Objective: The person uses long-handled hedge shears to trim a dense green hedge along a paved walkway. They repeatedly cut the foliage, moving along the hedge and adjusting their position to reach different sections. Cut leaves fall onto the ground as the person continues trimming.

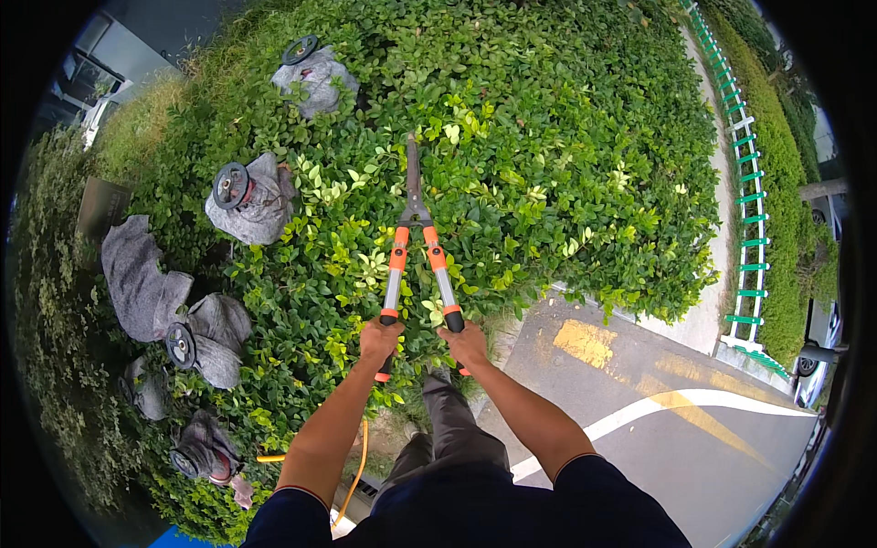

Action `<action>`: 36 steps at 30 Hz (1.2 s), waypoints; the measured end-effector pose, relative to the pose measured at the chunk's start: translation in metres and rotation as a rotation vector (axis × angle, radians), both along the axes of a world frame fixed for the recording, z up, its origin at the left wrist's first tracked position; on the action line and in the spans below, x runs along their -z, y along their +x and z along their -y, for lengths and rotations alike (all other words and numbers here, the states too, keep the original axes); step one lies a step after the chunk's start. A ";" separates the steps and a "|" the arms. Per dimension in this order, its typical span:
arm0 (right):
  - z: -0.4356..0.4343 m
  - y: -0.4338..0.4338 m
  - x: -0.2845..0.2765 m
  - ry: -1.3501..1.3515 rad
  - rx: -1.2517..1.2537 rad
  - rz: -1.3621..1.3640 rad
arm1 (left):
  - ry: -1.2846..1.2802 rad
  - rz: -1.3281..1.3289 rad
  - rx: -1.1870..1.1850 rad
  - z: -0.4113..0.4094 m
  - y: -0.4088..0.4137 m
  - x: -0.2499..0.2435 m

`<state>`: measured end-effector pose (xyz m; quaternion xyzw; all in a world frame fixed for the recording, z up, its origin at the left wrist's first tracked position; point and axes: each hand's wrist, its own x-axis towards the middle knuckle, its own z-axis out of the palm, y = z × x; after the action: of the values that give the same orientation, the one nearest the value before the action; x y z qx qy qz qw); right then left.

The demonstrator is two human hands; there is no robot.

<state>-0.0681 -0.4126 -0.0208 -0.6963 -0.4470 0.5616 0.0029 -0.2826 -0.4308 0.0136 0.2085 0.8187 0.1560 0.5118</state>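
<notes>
A pair of hedge shears with orange and silver handles points away from me over a leafy green hedge. My left hand grips the black grip of the left handle, and my right hand grips that of the right handle. The handles stand a little apart, and the dark blades lie close together, their tips over the leaves. Paler leaves and shoots show around the shears. Both hands are above the hedge's near edge, in front of my legs.
Several valves with black handwheels and grey cloth wraps stick out of the hedge at left. A yellow hose lies near my feet. Paved ground with painted lines is at right, beyond it a green and white fence.
</notes>
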 end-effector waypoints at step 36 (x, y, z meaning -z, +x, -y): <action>0.406 0.319 0.026 -0.296 0.343 -0.098 | -0.184 -0.010 0.959 0.210 0.201 -0.169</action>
<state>0.2505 -0.8184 -0.0468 -0.7266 -0.2341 0.6456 0.0179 -0.0811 -0.6407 0.1824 0.5168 0.6432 -0.1714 0.5384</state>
